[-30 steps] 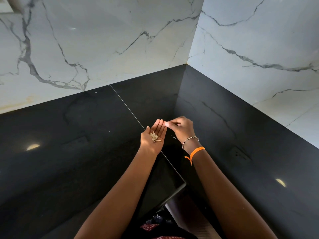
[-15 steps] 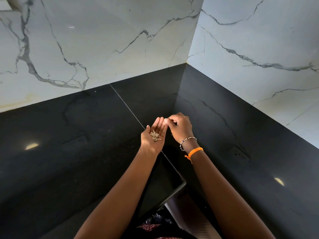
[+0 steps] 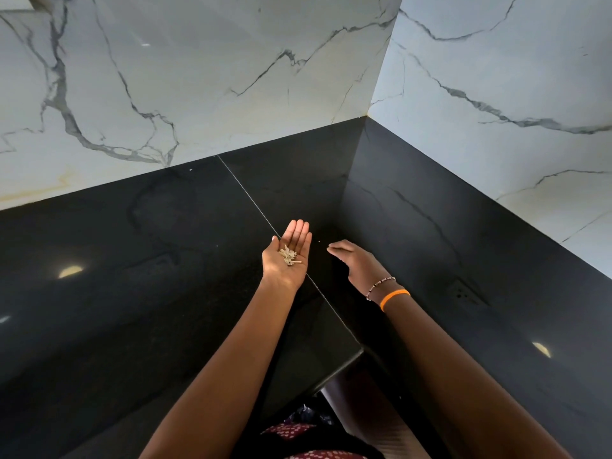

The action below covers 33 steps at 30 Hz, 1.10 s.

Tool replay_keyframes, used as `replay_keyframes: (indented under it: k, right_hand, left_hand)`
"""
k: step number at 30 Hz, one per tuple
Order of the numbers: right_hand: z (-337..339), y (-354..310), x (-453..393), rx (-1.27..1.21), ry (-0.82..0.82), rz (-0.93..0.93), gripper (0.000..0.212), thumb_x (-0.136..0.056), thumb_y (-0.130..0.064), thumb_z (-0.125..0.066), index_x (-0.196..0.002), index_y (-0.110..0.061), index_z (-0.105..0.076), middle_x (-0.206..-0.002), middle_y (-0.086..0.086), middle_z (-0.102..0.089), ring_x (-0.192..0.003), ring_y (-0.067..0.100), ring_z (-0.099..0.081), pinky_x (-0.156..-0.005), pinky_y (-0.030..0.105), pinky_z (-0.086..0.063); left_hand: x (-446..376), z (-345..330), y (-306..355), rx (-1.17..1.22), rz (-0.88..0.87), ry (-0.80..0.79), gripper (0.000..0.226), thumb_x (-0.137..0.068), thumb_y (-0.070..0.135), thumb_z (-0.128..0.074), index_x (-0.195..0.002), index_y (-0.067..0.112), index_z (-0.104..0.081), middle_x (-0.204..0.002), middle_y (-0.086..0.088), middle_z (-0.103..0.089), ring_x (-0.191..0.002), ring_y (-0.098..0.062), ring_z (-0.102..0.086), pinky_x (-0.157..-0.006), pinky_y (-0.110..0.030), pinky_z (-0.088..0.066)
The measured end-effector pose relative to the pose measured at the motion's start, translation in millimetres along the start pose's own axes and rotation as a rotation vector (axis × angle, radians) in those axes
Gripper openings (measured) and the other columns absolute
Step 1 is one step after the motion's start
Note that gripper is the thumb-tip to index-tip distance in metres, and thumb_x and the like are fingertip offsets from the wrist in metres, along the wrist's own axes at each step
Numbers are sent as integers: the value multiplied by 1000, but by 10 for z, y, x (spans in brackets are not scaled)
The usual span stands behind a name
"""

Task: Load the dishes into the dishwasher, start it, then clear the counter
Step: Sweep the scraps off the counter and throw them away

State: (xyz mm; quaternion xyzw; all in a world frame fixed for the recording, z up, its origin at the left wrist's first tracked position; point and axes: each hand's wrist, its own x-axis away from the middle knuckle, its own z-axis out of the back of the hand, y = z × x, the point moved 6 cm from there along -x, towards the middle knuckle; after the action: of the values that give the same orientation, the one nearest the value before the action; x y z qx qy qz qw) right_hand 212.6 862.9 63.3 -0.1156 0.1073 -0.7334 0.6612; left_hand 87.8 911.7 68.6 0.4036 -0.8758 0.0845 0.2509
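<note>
surface (image 3: 165,260): glossy black, faint dark veining | walls (image 3: 231,61): white marble pattern, grey veins, some yellowish stains | crumbs (image 3: 289,255) in left palm: pale beige | right wrist: orange band (image 3: 394,297), beaded bracelet (image 3: 381,284) dark and light | garment (image 3: 291,429) at bottom: red with white dots

**Right hand leaves the cupped palm**

The right hand (image 3: 359,261), a moment ago pinched shut against the fingertips of the left hand (image 3: 287,255), now sits apart from it, off towards the right-hand run of the black counter (image 3: 139,260). Its fingers have unfolded and lie flat, palm down, low over the stone near the inner corner. The left hand has spread a little flatter and now shows its whole palm, with the small pale scraps (image 3: 290,256) lying on it in plain sight.
</note>
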Motion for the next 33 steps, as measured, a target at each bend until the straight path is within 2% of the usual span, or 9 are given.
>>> replay_keyframes:
  k: [5,8,11,16,20,23,28,31,33]
  right_hand:
    - [143,203,89,-141,87,22,50,-76,23,-42,-112,-4,-65,-117,8,-60,-110,20,-57,-94,21,-44]
    - [209,321,71,-233,194,-51,37,-81,19,-47,-105,-1,-67,-107,13,-62,-97,23,-61,-84,20,-47]
    - [182,354,16,-223,195,-104,21,-85,1,-60,-103,-2,-69,-103,10,-62,-87,12,-57,-75,10,-39]
    - [132,372,5,-388,227,-138,21,-74,-4,-73,-95,-2,-72,-92,6,-60,-73,1,-52,-70,0,-38]
    - [51,420,-9,-461,320,-262,10,-75,-9,-73,-84,-4,-72,-83,-2,-56,-74,8,-53,-66,6,-38]
    - [39,377,-59,-345,305,-277,8,-79,-16,-70,-83,-9,-70,-83,-1,-58,-83,11,-50,-65,13,-35]
    - [32,336,-5,-91,260,-303,19,-90,-26,-56,-99,-12,-66,-99,4,-61,-98,19,-53,-83,26,-36]
    - [226,192,24,-251,368,-363,22,-90,-30,-56,-96,-12,-67,-99,2,-63,-100,19,-53,-85,30,-28]
    - [382,-72,7,-303,403,-268,20,-88,-32,-58,-93,-15,-69,-95,-2,-63,-95,14,-50,-80,26,-20]
  left_hand:
    - [-5,-10,-56,-17,14,-14,51,-103,31,-23,-107,-2,-62,-113,-16,-64,-120,-26,-55,-95,-36,-45]
    - [-15,-9,-111,-33,33,-15,51,-103,30,-23,-107,-2,-62,-113,-16,-64,-120,-26,-55,-96,-36,-45]
    - [-20,-9,-177,-53,52,-22,50,-103,30,-23,-110,-2,-61,-113,-16,-64,-120,-25,-55,-96,-36,-45]
    - [-18,-4,-233,-74,69,-27,50,-103,30,-23,-109,-2,-61,-109,-17,-66,-119,-26,-56,-96,-36,-45]
    - [-12,-6,-210,-90,68,-20,50,-103,30,-23,-109,-2,-61,-114,-16,-64,-119,-26,-56,-99,-36,-44]
    - [25,-2,-192,-95,58,-26,50,-103,30,-23,-104,-1,-62,-115,-16,-63,-119,-26,-55,-100,-36,-43]
    - [18,10,-144,-76,41,-17,51,-103,30,-23,-104,-2,-62,-114,-16,-63,-120,-26,-55,-101,-36,-43]
    - [-2,24,-147,-85,37,-2,51,-103,30,-22,-106,-3,-61,-115,-16,-62,-122,-26,-54,-102,-35,-42]
    - [-20,23,-176,-80,40,4,51,-103,29,-22,-105,-3,-61,-116,-17,-61,-122,-27,-53,-100,-35,-43]
